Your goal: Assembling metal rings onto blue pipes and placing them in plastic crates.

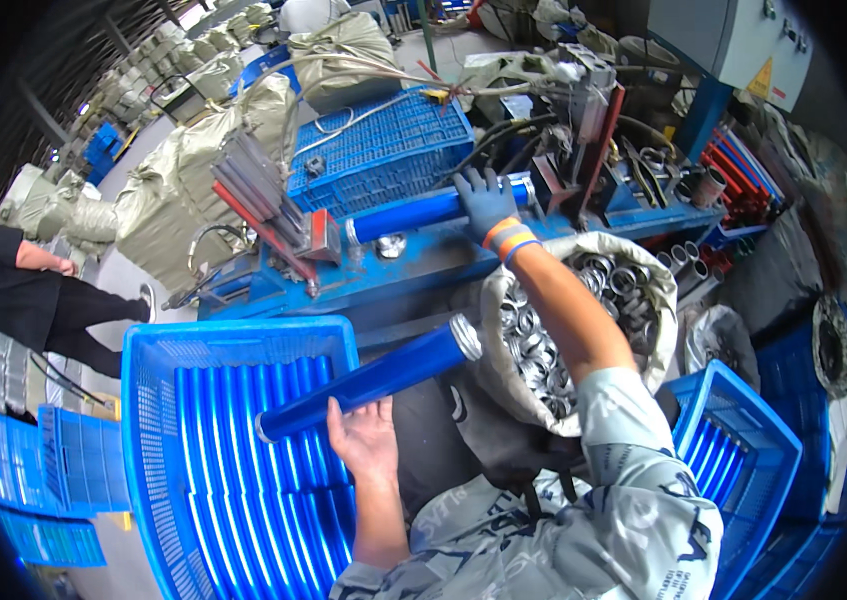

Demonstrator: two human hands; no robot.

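Observation:
My bare left hand (pixel 365 438), palm up, supports a shiny blue tube (pixel 373 382) from below. That tube slants over the near edge of a blue crate and has a silver ring at each end. My right hand (pixel 488 203), in a grey glove with an orange cuff, lies over a second blue tube (pixel 408 213) on the blue machine bench (pixel 383 268). This one sits between two upright fixtures, the left fixture (pixel 318 240) and the right fixture (pixel 555 185). The fingertips on its far side are partly hidden.
Rows of blue tubes fill the crate (pixel 133 420) at left. A white sack (pixel 496 300) of silver rings stands under my right forearm, and a smaller blue crate (pixel 788 450) of tubes is at right. A person (pixel 23 290) walks at far left. A grey control box (pixel 733 45) hangs upper right.

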